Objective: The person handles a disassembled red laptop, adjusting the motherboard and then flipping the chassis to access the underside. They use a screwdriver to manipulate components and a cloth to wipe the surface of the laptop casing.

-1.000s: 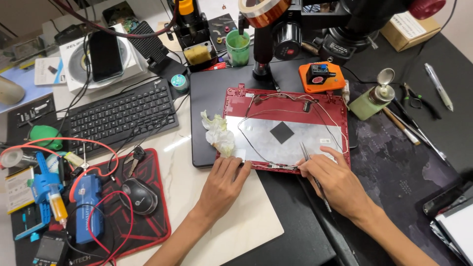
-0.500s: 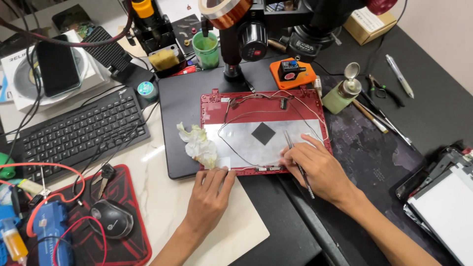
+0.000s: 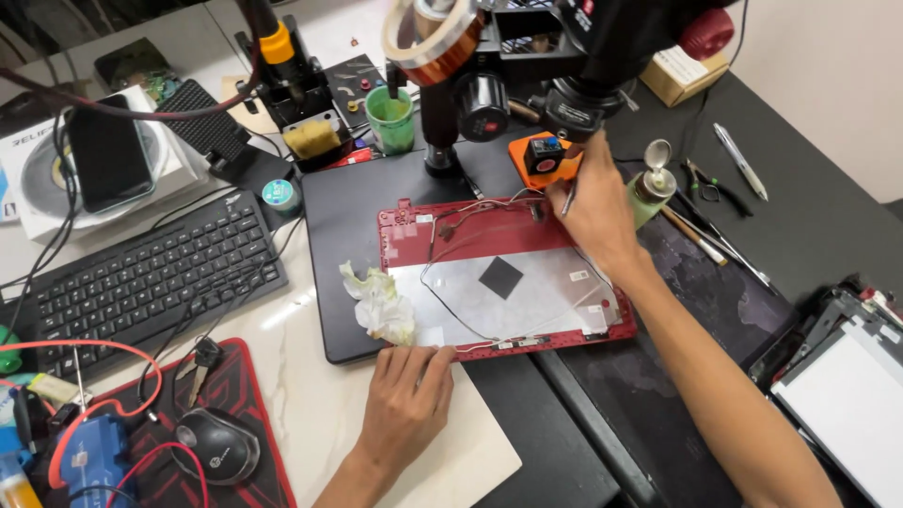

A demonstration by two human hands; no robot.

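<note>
A red laptop lid shell (image 3: pixel 414 230) lies inside-up on a black mat, with a silvery foil sheet, a black square pad and thin cables across it. My left hand (image 3: pixel 406 397) rests flat on the shell's near edge, fingers spread. My right hand (image 3: pixel 591 209) has reached to the shell's far right corner and pinches a thin metal tool, its tip near the cables there. A crumpled white tissue (image 3: pixel 381 303) sits on the shell's left edge.
A microscope stand (image 3: pixel 442 141) with a copper tape roll (image 3: pixel 435 36) stands behind the shell. A green cup (image 3: pixel 389 119), an orange device (image 3: pixel 543 155), a pump bottle (image 3: pixel 651 193), a keyboard (image 3: pixel 141 282), a mouse (image 3: pixel 218 447) and a phone (image 3: pixel 108 155) surround the work area.
My right hand moved from the shell's near right edge up to its far right corner with the tool. The view shifted closer. My left hand stayed on the near edge.
</note>
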